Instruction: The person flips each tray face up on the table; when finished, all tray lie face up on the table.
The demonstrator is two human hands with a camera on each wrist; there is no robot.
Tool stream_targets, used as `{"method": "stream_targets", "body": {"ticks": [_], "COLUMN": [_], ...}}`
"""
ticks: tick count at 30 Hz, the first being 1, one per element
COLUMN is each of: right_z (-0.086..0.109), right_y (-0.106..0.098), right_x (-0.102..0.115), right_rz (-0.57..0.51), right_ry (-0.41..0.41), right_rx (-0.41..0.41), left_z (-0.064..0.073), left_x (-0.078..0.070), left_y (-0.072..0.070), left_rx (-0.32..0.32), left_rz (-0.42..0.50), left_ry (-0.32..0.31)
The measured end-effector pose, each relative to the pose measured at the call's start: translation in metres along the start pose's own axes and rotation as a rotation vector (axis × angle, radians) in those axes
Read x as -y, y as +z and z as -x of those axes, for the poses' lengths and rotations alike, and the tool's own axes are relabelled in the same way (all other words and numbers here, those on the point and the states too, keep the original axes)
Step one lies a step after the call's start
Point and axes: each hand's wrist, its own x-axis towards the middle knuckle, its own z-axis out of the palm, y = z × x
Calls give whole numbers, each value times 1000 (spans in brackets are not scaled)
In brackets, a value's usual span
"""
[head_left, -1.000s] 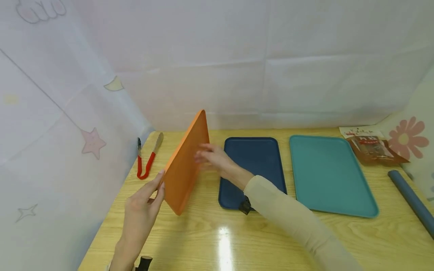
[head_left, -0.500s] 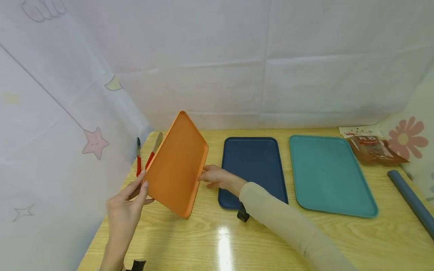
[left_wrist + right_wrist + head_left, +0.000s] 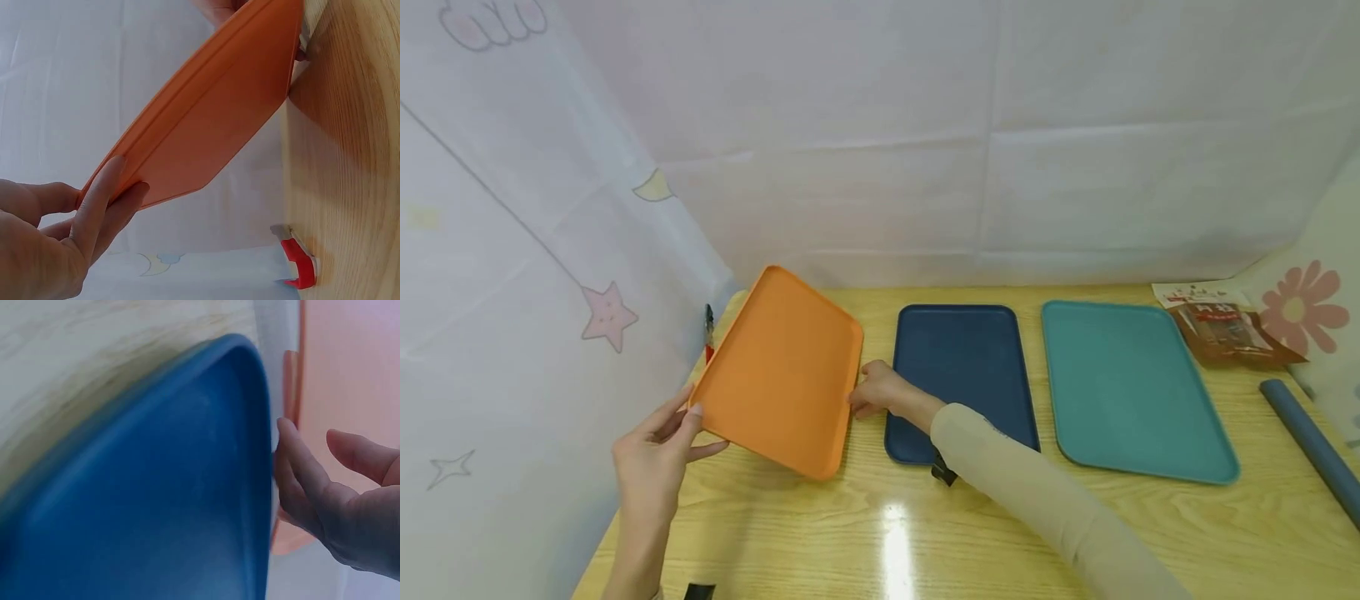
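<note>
An orange tray (image 3: 782, 375) with a raised rim is tilted above the table, its left side higher and its right edge lower. My left hand (image 3: 651, 458) pinches the near-left corner, thumb on the upper face and fingers beneath, as the left wrist view shows with the hand (image 3: 69, 231) at the tray's underside (image 3: 212, 125). At the right edge is my right hand (image 3: 887, 392), fingers around the rim and thumb on the inner side. In the right wrist view that hand (image 3: 350, 506) lies between the orange tray and a dark blue tray (image 3: 162, 481).
The dark blue tray (image 3: 958, 358) lies flat beneath my right wrist. Right of it lie a teal tray (image 3: 1135, 392), a brown packet (image 3: 1221, 329) and a grey-blue roll (image 3: 1311, 446). Red-handled tongs (image 3: 300, 262) lie at the left, mostly hidden by the orange tray in the head view.
The orange tray has swung from nearly upright to a flatter tilt, its left side moving left and down over the tongs. My right hand has moved from its inner face to its right edge.
</note>
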Motion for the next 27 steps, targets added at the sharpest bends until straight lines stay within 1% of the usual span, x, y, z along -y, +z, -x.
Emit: {"method": "stream_targets", "body": {"ticks": [2,4,6,9,11,14,17,20,22,25,27], "right_z": [-3,-4,-5,-6,-6,-6,-6,-6,-5,-4,-3], "right_y": [-1,-2,-4,-9,-14,-21,-28,-32,-34,-36,-36], "right_x": [-2,-3,-4,-3,-2,1,2,1,1,0,0], "right_rz": [-10,-24,-19,-17,-35,-84,-107,-103,-99,-94,-93], "right_ry": [10,11,5,0,6,30,53,65,70,74,70], "right_rx": [-14,-24,-32,-37,-35,-26,-12,2,5,11,11], "left_z": [-1,-2,-4,-9,-14,-26,-45,-70,-88,-110,-121], "left_x": [0,0,1,2,3,8,16,27,34,45,51], "left_y": [-2,-4,-7,-11,-14,-17,-20,-20,-19,-18,-18], "left_rx": [11,25,46,98,145,244,358,474,550,647,685], "left_rz": [47,89,122,156,192,251,281,247,191,49,-52], "left_ry": [-44,-71,-81,-61,-54,-76,-139,-214,-271,-337,-358]}}
